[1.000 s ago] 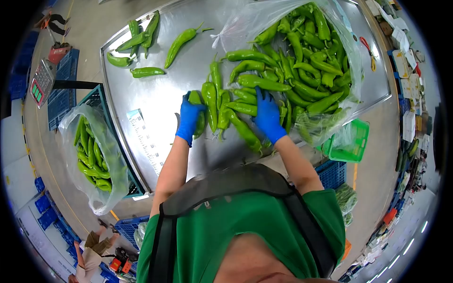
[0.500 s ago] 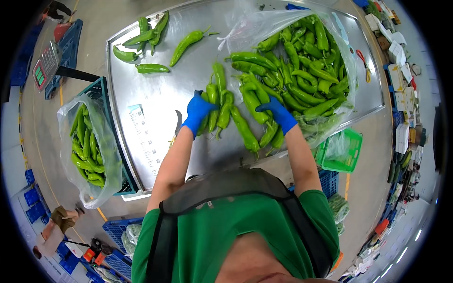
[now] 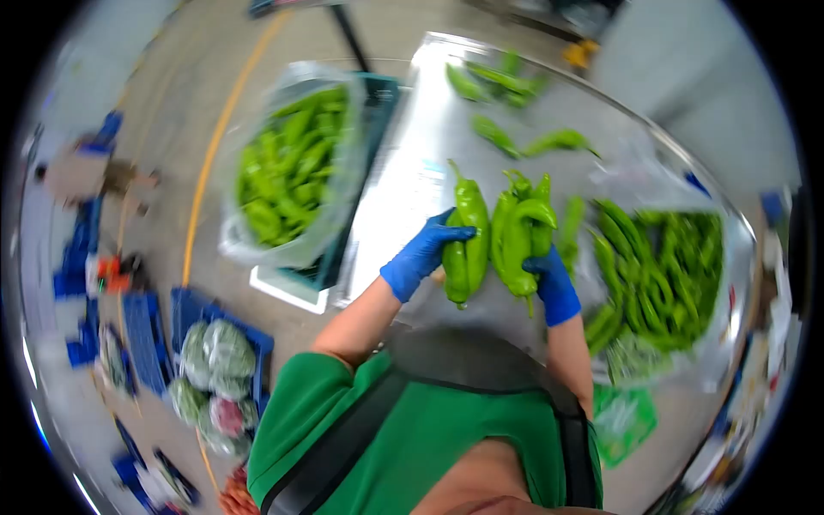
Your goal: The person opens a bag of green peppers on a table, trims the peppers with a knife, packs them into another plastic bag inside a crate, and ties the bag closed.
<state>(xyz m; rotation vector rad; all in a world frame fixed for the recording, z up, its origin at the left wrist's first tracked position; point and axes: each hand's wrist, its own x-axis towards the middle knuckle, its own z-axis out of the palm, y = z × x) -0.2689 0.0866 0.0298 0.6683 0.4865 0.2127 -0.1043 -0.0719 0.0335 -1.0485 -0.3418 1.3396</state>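
Observation:
My left hand (image 3: 421,256), in a blue glove, is closed around a pair of long green peppers (image 3: 475,227). Wrapped round a bunch of several more green peppers (image 3: 515,245) is my gloved right hand (image 3: 556,287). Both bunches are held side by side over the metal table (image 3: 566,112). To the right, a clear plastic bag (image 3: 631,167) lies around a large heap of green peppers (image 3: 657,275). Several loose peppers (image 3: 506,81) rest near the table's far edge.
Left of the table, a clear bag (image 3: 330,227) full of green peppers sits in a dark green crate (image 3: 378,94). Wrapped round vegetables (image 3: 215,360) lie in a blue crate (image 3: 262,339). A bright green basket (image 3: 622,429) stands below the table at right. A person (image 3: 86,176) is far left.
The view has turned left toward the bagged crate. My hands have closed on peppers and lifted them from the table, bringing the two bunches closer together.

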